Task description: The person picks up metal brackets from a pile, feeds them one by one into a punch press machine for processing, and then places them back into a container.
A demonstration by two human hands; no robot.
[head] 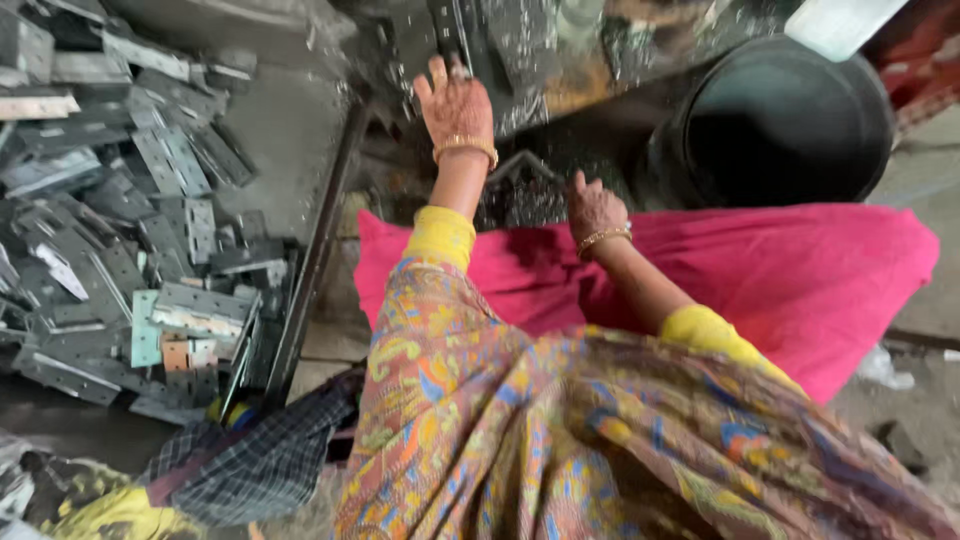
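Note:
My left hand [455, 100] reaches forward with fingers on a perforated metal bracket [450, 35] at the top middle; a gold bangle circles the wrist. My right hand [592, 208], also with a bangle, rests lower on dark metal parts [520, 185] just beyond a pink cloth [800, 270] on my lap. Its fingers curl down; whether they grip a piece is hidden. A patterned yellow and orange garment [560, 430] covers my arms and lap.
A heap of grey perforated metal brackets [130, 230] fills the left side, edged by a dark metal bar [315, 250]. A black round tub [780, 120] stands at the upper right. A checked cloth [250, 460] lies at the lower left. Clear plastic wrap [600, 40] covers things ahead.

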